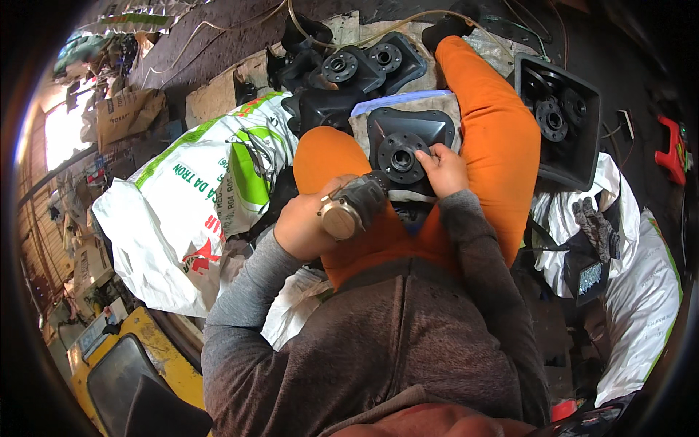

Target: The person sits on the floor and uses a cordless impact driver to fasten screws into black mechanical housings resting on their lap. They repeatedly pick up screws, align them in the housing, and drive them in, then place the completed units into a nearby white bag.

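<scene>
My left hand is wrapped round a power driver with a round metal back end. The tool's nose reaches toward a black round flange with a ring of holes and an open hub. That flange sits on a black square-based housing between my legs. At the flange's right rim, the thumb and fingers of my right hand close on its edge. Where the driver's tip meets the flange is hard to make out.
More black flanged housings lie beyond my knees. On the right, a black tub holds several flanges. A white and green sack fills the left side. A dark glove rests at right, and a hose crosses the far floor.
</scene>
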Tool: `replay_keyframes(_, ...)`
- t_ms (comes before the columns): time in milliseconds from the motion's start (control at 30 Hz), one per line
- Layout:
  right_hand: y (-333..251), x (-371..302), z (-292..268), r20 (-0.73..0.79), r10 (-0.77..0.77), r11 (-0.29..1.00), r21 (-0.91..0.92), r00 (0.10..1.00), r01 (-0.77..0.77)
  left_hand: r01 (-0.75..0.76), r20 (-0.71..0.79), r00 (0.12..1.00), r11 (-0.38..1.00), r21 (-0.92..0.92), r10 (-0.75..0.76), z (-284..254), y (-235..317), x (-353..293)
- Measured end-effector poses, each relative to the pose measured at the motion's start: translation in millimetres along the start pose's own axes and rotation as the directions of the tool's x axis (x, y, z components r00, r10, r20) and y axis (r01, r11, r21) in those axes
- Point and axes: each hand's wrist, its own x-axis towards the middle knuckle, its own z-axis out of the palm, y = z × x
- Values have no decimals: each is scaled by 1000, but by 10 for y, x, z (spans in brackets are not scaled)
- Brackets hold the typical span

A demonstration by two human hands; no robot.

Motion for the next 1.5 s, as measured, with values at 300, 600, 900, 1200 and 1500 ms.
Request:
replay_keyframes(300, 29, -44, -4, 13, 10, 1000, -5, 1000, -10, 45, 19, 999, 981, -188, -42, -39, 80, 116)
replay_keyframes(600, -36, -15, 9, -9, 11, 994, -105, 1000, -12, 83, 48, 995, 997, 3, -83, 86, -55, -80)
replay_keyframes(900, -114, -392, -350, 301, 128, 546, 774, 945, -321, -302, -339, 901, 952, -43, 271, 207, -6, -769)
replay_keyframes(1200, -145, -829, -400, 494, -96, 85, 869, 864, -488, -406, -397, 848, 912, -63, 351, 513, 105, -775)
replay_keyframes(1500, -86, -867, -337, 510, -113, 81, 860, 852, -504, -398, -366, 862, 915, -61, 350, 495, 99, -738)
